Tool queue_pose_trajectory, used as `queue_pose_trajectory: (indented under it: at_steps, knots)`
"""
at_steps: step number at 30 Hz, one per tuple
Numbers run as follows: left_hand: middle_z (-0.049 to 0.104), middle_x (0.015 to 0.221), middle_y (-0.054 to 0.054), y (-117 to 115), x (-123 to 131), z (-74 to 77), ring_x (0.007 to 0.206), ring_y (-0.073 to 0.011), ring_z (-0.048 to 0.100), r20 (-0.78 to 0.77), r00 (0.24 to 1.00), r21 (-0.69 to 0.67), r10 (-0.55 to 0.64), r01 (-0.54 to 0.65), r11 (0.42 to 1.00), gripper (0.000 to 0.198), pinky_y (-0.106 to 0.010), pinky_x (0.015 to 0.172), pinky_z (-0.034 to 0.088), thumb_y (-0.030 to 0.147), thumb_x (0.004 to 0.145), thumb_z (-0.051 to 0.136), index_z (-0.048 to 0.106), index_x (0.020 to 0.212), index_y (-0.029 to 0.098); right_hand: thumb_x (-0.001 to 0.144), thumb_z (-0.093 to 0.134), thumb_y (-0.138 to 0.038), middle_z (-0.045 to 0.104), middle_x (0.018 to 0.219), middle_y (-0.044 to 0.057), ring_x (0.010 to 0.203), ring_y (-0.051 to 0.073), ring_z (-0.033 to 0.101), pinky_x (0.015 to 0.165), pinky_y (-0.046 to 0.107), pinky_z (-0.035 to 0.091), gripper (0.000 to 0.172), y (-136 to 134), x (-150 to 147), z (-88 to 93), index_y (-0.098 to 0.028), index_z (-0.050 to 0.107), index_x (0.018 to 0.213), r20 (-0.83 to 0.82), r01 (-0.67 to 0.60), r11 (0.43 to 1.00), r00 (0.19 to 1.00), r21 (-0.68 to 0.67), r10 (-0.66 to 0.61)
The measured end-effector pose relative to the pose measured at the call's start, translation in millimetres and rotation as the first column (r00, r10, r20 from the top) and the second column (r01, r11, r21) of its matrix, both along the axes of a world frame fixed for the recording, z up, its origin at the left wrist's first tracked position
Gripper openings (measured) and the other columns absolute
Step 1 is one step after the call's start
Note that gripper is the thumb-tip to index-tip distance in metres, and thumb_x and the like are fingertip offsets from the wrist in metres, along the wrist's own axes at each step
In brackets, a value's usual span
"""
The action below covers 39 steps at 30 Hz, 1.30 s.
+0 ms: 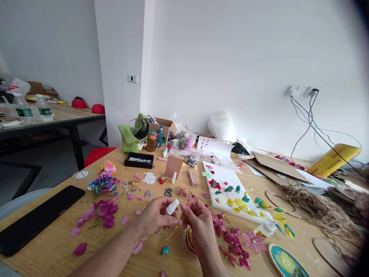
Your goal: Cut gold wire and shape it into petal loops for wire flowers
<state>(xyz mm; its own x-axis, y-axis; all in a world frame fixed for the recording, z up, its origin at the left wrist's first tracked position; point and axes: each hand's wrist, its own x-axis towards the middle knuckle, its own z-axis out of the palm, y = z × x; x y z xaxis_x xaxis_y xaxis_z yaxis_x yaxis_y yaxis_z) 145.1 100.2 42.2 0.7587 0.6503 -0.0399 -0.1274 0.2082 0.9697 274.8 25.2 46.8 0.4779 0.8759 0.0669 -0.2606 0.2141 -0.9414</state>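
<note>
My left hand (161, 215) is closed around a small white bottle (172, 207) with a narrow tip, tilted up to the right. Close beside it, my right hand (196, 219) pinches a thin gold wire (174, 232) that trails down to the left between the hands. Whatever sits at the wire's pinched end is too small to make out. Below my right hand, partly hidden by it, is a round clear container (188, 246) with gold coils inside. A teal bead-like piece (165, 250) lies on the wood near it.
Magenta wire flowers (233, 240) lie to the right, before a white foam board (221, 188) stuck with flowers and leaves. A black slab (40, 219) and loose pink petals (106, 211) are left. Behind stand a wooden block (174, 166), black tray (138, 161) and green bag (131, 138).
</note>
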Motion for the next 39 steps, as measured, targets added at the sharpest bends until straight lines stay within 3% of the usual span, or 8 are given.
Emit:
queue_pose_trajectory:
  at_steps: [12,21,26,30,35,39]
  knots:
    - [0.061,0.067,0.001,4,2,-10.3,0.055,-0.0085,0.051,0.042,0.999,-0.100,0.009,-0.005,0.995,0.039,-0.021,0.048,0.036,0.024,0.059,0.083,0.060,0.088,0.014,0.063,0.082,-0.044,0.059,0.053,-0.002,0.045,0.010,0.052,0.045,0.020,0.043,0.039,-1,-3,0.9,-0.017,0.054,0.067,0.036,-0.031,0.998,0.999,0.052,0.029]
    - [0.064,0.068,-0.002,2,0,-4.0,0.057,-0.0090,0.055,0.090,0.996,-0.260,-0.014,0.037,0.965,0.036,-0.019,0.048,0.032,0.019,0.055,0.084,0.063,0.084,0.012,0.066,0.081,-0.040,0.061,0.057,-0.001,0.050,0.011,0.055,0.050,0.022,0.047,0.035,-2,-5,4.9,-0.018,0.054,0.067,0.080,-0.039,0.996,0.996,0.080,0.033]
    - [0.064,0.065,-0.001,2,-1,-0.7,0.052,-0.0103,0.057,0.145,0.989,-0.265,-0.038,0.075,0.961,0.034,-0.021,0.047,0.035,0.024,0.057,0.083,0.062,0.082,0.013,0.067,0.081,-0.039,0.062,0.058,-0.001,0.051,0.012,0.058,0.051,0.024,0.050,0.033,-3,-4,2.4,-0.018,0.056,0.068,0.083,-0.021,0.993,0.996,0.113,0.012]
    - [0.068,0.065,-0.003,4,-5,2.2,0.047,-0.0108,0.058,0.078,0.995,-0.277,-0.063,0.083,0.957,0.034,-0.021,0.045,0.037,0.025,0.061,0.080,0.060,0.087,0.014,0.067,0.080,-0.038,0.061,0.062,-0.001,0.054,0.013,0.059,0.052,0.025,0.052,0.030,-4,-1,1.8,-0.018,0.058,0.069,0.099,0.050,0.989,0.993,0.138,-0.064]
    - [0.065,0.059,0.000,11,-8,1.8,0.041,-0.0075,0.054,0.040,0.999,-0.292,-0.001,0.013,0.956,0.035,-0.019,0.042,0.035,0.023,0.057,0.081,0.061,0.084,0.013,0.067,0.081,-0.036,0.060,0.069,0.000,0.062,0.013,0.058,0.057,0.026,0.056,0.028,-5,5,4.5,-0.018,0.060,0.070,0.144,0.129,0.977,0.978,0.169,-0.154]
    - [0.061,0.054,0.004,18,-9,2.3,0.040,-0.0060,0.051,0.042,0.994,-0.256,0.105,-0.091,0.962,0.037,-0.018,0.042,0.035,0.026,0.055,0.082,0.060,0.082,0.014,0.067,0.080,-0.036,0.059,0.072,0.000,0.066,0.014,0.057,0.058,0.028,0.057,0.028,-5,6,5.3,-0.018,0.058,0.069,0.175,0.069,0.986,0.980,0.149,-0.095]
